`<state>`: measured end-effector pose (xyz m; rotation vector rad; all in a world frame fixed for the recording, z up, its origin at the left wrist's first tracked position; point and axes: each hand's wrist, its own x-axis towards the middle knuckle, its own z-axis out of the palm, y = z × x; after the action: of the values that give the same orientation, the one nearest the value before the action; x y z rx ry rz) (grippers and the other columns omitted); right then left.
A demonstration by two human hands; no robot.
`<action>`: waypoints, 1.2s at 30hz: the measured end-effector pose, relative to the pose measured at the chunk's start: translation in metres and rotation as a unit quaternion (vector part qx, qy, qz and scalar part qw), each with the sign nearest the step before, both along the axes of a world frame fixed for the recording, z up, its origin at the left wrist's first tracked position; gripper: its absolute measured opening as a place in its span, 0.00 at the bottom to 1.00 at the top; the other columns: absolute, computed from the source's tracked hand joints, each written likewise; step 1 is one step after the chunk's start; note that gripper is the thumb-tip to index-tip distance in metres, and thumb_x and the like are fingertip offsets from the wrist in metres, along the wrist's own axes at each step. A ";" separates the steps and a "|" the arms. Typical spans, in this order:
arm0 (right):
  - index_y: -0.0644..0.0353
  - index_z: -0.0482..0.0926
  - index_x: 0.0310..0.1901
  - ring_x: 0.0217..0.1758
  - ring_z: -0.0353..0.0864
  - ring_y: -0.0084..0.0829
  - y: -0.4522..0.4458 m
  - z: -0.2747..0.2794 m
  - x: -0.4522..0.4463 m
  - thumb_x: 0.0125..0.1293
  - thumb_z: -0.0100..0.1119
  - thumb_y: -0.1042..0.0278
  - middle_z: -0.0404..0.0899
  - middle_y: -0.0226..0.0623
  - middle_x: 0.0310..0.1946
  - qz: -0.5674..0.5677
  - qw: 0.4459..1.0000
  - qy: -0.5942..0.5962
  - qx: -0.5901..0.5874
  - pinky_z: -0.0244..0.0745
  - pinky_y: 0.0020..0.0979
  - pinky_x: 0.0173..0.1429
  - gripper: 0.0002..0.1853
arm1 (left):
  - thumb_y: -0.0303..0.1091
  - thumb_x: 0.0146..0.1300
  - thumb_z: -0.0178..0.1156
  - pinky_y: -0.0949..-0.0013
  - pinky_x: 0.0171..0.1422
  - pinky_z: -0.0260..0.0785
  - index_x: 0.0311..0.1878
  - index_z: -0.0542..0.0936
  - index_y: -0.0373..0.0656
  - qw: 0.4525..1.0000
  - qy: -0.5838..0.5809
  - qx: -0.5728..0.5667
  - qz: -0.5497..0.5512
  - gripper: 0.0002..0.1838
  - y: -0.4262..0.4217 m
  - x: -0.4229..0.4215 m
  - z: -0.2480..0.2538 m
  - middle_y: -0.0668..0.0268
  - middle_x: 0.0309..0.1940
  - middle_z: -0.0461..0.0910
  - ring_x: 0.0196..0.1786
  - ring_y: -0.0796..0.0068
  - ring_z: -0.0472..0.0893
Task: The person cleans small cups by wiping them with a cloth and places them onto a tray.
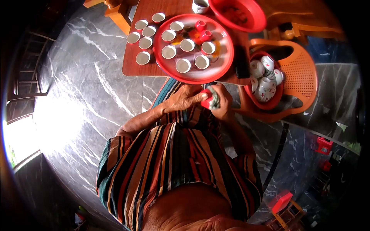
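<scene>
Just off the table edge, my left hand point(184, 98) grips a small red cup point(206, 101), its thumb lying along the cup's side. My right hand point(223, 103) is closed around a greyish-green cloth point(214, 97) pressed against that cup. How far the cloth reaches inside is hidden. In front of both hands, a large red-rimmed round tray point(163, 68) holds several cups with white insides, among them a cup point(183, 66) near its front. Two small red cups point(203, 30) lie on the tray's far side.
More cups point(143, 57) stand on the wooden table point(131, 69) left of the tray. A red basin point(256, 17) and a white mug point(200, 6) are at the back. On the right, an orange plastic chair point(308, 73) bears a red bowl point(274, 104) full of white patterned bowls.
</scene>
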<state>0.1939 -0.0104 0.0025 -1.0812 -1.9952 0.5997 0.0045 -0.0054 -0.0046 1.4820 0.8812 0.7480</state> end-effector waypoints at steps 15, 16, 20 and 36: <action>0.59 0.74 0.44 0.33 0.78 0.23 0.005 -0.046 -0.021 0.60 0.60 0.76 0.77 0.28 0.33 -0.017 0.749 0.474 -0.463 0.75 0.26 0.35 0.10 | 0.40 0.51 0.69 0.56 0.48 0.69 0.47 0.73 0.36 0.961 0.153 0.223 0.050 0.25 0.002 -0.001 0.002 0.55 0.41 0.73 0.43 0.53 0.74; 0.57 0.74 0.45 0.29 0.76 0.18 0.003 -0.052 -0.015 0.62 0.60 0.72 0.76 0.29 0.31 -0.012 0.649 0.503 -0.571 0.72 0.24 0.29 0.11 | 0.38 0.49 0.70 0.58 0.49 0.70 0.50 0.73 0.37 0.932 0.182 0.308 0.052 0.27 0.003 -0.001 -0.002 0.55 0.44 0.73 0.45 0.54 0.74; 0.57 0.75 0.47 0.27 0.76 0.19 0.002 -0.049 -0.008 0.63 0.59 0.69 0.77 0.29 0.30 0.014 0.600 0.508 -0.618 0.72 0.25 0.27 0.11 | 0.33 0.47 0.71 0.59 0.53 0.71 0.58 0.72 0.39 0.908 0.197 0.364 0.065 0.32 0.000 0.002 0.004 0.57 0.48 0.72 0.51 0.57 0.73; 0.62 0.74 0.45 0.36 0.79 0.42 0.011 0.001 -0.017 0.53 0.67 0.70 0.77 0.45 0.38 -0.019 0.995 0.027 0.097 0.74 0.35 0.39 0.18 | 0.52 0.58 0.65 0.70 0.33 0.68 0.44 0.71 0.35 0.994 -0.063 0.017 0.082 0.27 -0.005 0.001 0.001 0.60 0.28 0.74 0.31 0.73 0.76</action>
<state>0.1765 0.0006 0.0034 -0.9729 -1.9373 0.4006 0.0054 -0.0106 -0.0032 1.3873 0.9054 0.9720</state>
